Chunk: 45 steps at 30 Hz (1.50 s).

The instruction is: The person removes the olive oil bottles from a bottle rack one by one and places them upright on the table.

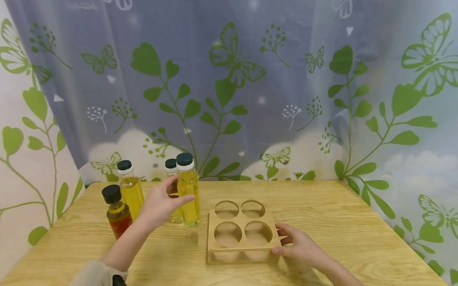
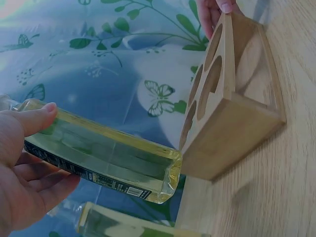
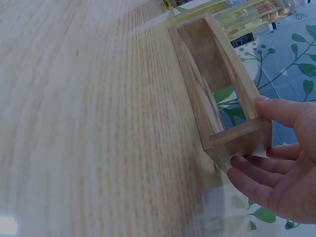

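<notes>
My left hand (image 1: 162, 202) grips a square glass bottle of yellow oil (image 1: 188, 190) with a dark green cap, thumb on one side and fingers on the other. The bottle is held nearly upright, its base close over the table, left of a wooden bottle rack (image 1: 236, 222). In the left wrist view a dark label with a barcode shows on the oil bottle (image 2: 108, 153). The rack has several round holes in its top board, all without bottles, and an open front. My right hand (image 1: 300, 244) holds the rack's right end, thumb at the front edge and fingers along the side (image 3: 244, 143).
Behind the held bottle stands another capped bottle of yellow oil (image 1: 171, 169). Further left are a third yellow oil bottle (image 1: 131, 192) and a darker bottle with a black cap and red label (image 1: 118, 216). A patterned curtain (image 1: 272, 119) hangs behind the wooden table (image 1: 340, 222).
</notes>
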Available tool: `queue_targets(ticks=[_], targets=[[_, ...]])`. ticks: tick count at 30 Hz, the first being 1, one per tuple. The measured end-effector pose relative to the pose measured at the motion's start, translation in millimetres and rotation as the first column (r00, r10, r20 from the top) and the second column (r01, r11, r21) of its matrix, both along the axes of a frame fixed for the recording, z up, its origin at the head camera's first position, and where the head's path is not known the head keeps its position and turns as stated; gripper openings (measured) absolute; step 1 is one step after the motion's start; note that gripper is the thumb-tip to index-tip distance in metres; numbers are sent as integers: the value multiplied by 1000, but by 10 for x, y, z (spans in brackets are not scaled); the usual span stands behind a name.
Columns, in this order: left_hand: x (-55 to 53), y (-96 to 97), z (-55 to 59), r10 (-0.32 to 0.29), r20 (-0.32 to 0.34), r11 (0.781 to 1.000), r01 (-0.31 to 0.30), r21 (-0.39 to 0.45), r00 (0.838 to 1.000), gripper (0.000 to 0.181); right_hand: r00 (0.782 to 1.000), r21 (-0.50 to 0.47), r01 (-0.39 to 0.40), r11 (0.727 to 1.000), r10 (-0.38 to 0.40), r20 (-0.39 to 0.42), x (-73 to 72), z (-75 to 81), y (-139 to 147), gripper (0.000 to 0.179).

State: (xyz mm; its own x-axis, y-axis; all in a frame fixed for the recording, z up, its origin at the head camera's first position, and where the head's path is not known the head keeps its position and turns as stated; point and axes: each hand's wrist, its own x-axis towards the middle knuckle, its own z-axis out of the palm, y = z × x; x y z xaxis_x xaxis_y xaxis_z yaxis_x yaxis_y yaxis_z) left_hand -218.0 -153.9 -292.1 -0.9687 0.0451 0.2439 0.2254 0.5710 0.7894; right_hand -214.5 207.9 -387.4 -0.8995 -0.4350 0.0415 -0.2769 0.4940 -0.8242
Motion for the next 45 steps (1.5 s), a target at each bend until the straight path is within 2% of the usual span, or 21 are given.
queue_targets(ticks=[7, 13, 27, 36, 45], targets=[[35, -161, -82, 17, 44, 999, -16, -29, 999, 85, 1000, -4, -8, 1000, 8, 3, -9, -10, 8, 74], [51, -282, -158, 61, 97, 996, -54, -72, 993, 90, 1000, -1, -13, 1000, 13, -7, -15, -9, 9, 75], [56, -480, -351, 90, 100, 985, -74, -157, 991, 88, 1000, -17, -25, 1000, 25, -8, -14, -10, 10, 75], [44, -549, -415, 93, 125, 980, -68, -187, 988, 91, 1000, -17, -17, 1000, 17, 7, -6, 14, -6, 76], [36, -575, -445, 85, 139, 982, -60, -177, 987, 89, 999, -45, -25, 999, 26, 27, -23, -10, -2, 78]])
